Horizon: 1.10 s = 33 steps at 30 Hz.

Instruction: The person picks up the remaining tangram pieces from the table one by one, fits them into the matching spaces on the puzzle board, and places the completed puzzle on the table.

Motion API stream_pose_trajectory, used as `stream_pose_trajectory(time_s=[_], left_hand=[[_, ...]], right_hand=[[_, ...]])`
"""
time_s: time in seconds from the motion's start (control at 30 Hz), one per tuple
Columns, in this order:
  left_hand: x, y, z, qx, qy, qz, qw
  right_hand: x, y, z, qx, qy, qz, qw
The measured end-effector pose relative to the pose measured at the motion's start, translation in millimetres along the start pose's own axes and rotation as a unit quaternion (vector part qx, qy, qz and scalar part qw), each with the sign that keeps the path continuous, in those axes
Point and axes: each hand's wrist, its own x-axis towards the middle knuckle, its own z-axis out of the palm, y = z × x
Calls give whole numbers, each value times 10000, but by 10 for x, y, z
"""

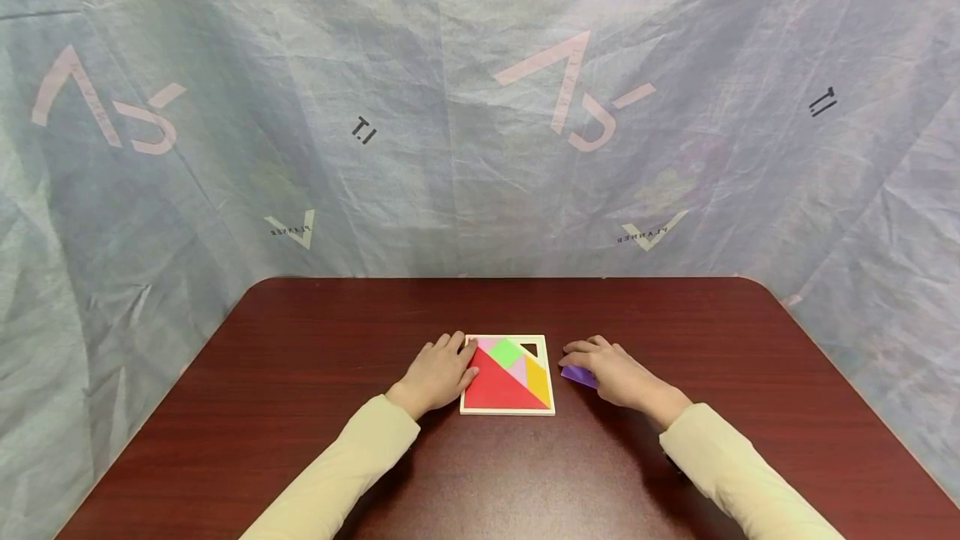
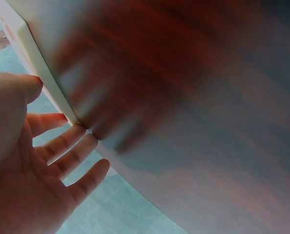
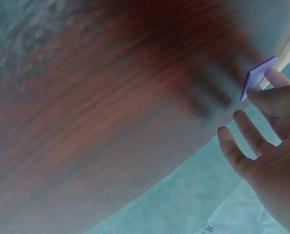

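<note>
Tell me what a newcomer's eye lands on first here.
The bright tangram tray at the middle of the dark red table, with one small triangular slot bare at its far right corner. The left hand rests against the tray's left edge; the right hand pinches a purple piece just right of it.

Head view: high, looks forward and down across the table (image 1: 300, 457) from its near edge to the draped backdrop (image 1: 225, 148). Left wrist view: very close, under the left hand (image 2: 28, 161), facing the puzzle frame (image 2: 42, 73) edge; blurred. Right wrist view: equally close by the right hand (image 3: 267, 146). All three share the frame and tabletop.
</note>
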Motion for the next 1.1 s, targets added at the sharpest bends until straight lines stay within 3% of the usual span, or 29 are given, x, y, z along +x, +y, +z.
stream_pose_trajectory(time_s=[0.23,0.57,1.1], left_hand=[[-2,5,1,-16,12,13,10000],[-3,9,-9,-3,9,1,10000],[1,6,-1,22,34,12,10000]], right_hand=[[-20,29,3,-223,161,85,9996],[-40,42,-15,-423,88,588,9973],[-41,37,-21,-833,279,641,9941]])
